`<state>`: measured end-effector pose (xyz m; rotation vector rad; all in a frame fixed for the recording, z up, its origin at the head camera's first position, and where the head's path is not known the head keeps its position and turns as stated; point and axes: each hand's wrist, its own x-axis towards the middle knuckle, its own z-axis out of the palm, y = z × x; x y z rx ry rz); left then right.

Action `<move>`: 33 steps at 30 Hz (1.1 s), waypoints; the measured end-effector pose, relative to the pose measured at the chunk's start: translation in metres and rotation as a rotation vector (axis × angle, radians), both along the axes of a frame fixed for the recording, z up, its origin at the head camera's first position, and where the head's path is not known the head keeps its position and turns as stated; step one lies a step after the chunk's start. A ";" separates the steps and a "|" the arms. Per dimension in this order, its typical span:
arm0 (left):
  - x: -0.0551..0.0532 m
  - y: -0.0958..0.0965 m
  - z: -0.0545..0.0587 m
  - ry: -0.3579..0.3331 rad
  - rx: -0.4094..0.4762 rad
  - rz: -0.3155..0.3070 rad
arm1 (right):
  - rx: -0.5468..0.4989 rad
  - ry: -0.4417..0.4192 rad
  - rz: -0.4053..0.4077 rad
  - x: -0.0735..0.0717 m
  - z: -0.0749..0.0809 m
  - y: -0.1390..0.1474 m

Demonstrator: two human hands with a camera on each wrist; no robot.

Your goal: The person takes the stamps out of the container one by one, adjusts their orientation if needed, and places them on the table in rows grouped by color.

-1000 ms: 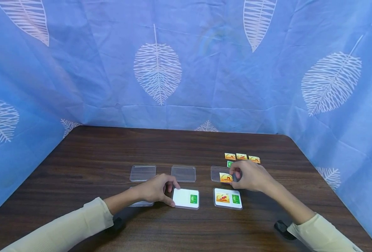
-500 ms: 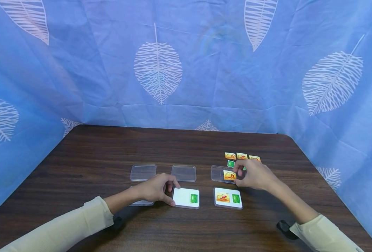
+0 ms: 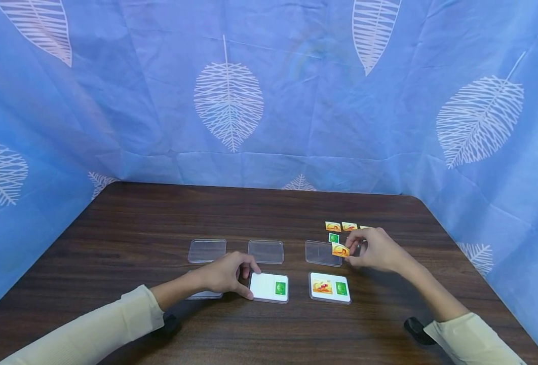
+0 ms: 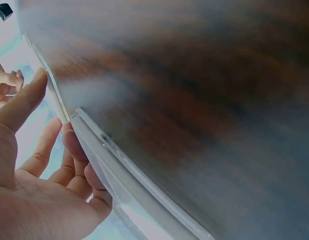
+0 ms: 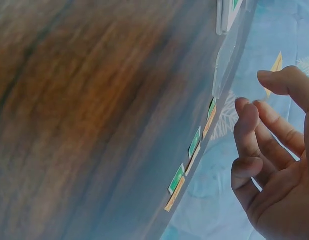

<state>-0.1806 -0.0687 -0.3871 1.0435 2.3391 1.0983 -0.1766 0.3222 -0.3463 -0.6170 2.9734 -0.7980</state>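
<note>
**Right hand (image 3: 375,249): narrow pinch on orange stamp (image 3: 340,250)**

I hold its right edge, probably keeping its face uncovered. Behind, a clear lid (image 3: 319,254); nearer me, a stamped card (image 3: 330,288). Further left, my left hand (image 3: 227,274) grips a white card (image 3: 263,287) by its edge, apparently steadying it.
</note>
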 end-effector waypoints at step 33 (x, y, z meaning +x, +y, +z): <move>0.000 -0.001 0.000 -0.010 0.014 -0.009 | 0.116 0.036 -0.119 -0.002 -0.001 0.039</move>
